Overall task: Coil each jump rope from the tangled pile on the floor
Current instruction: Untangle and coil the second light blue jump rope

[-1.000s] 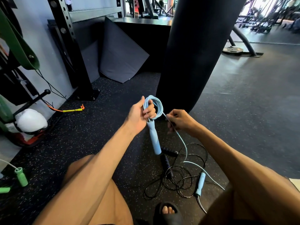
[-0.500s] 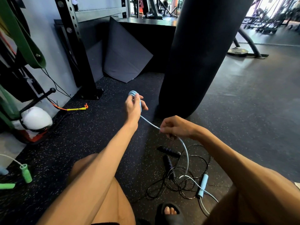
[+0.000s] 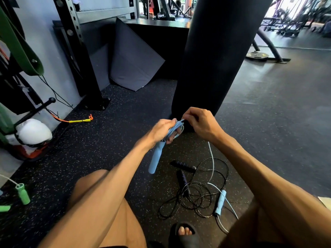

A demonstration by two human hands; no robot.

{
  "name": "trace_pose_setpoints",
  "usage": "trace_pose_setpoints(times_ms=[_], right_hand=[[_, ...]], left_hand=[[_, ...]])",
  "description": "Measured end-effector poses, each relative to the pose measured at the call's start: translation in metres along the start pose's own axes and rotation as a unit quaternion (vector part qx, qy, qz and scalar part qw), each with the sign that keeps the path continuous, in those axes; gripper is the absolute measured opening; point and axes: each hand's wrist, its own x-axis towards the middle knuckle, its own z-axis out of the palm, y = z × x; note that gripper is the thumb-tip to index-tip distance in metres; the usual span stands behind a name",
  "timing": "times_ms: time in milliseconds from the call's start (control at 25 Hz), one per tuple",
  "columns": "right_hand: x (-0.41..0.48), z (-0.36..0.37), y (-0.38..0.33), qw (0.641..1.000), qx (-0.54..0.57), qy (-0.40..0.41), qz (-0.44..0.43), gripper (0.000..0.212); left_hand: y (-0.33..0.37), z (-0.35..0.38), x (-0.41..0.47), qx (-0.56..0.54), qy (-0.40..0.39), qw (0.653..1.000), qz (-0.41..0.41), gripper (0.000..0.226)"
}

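My left hand [image 3: 162, 130] grips several loops of a light blue jump rope [image 3: 176, 129], and one blue handle [image 3: 156, 159] hangs down from that fist. Just to its right, my right hand [image 3: 200, 123] pinches the same cord at the top of the coil. From there the blue cord runs down to the floor, where the second blue handle [image 3: 220, 203] lies. Under it a black jump rope [image 3: 193, 199] lies in tangled loops with its two dark handles [image 3: 182, 166] beside it.
A black punching bag [image 3: 215, 56] hangs right behind my hands. A black steel rack post [image 3: 78, 56] and a leaning grey mat [image 3: 132, 61] stand at the back left. Green rope handles [image 3: 22, 193] lie at far left, a yellow and orange one [image 3: 80, 120] near the wall. My sandalled foot [image 3: 184, 233] is below the pile.
My hands have come together: the left hand dropped back toward me with the coil, and the right hand rose to lay the cord on top. The hanging blue handle shows again.
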Motion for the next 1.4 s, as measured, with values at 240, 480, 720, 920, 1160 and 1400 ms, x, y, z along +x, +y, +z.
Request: trace_pose_setpoints(times_ms=[240,480,720,920,1160,1400], right_hand=[[0.0,-0.003,0.016,0.995,0.085,-0.013,0.058,0.023],[-0.006,0.006,0.011,0.936,0.269,-0.11,0.2,0.024],[-0.018,0.01,0.001,0.859,0.322,-0.251,0.308,0.011],[-0.023,0.014,-0.01,0.869,0.239,-0.33,0.282,0.016],[-0.015,0.016,-0.016,0.953,0.125,-0.249,0.122,0.01],[-0.015,0.01,-0.017,0.947,0.087,-0.273,0.141,0.019]], left_hand=[[0.009,0.004,-0.005,-0.229,-0.167,0.957,-0.058,0.044],[0.015,-0.002,-0.005,-0.423,-0.166,0.89,-0.028,0.035],[0.021,-0.011,0.002,-0.496,0.032,0.868,0.019,0.034],[0.015,-0.017,0.012,-0.391,0.204,0.896,0.049,0.028],[0.002,-0.013,0.011,-0.036,0.272,0.957,0.091,0.023],[0.0,-0.012,0.008,0.089,0.268,0.953,0.106,0.024]])
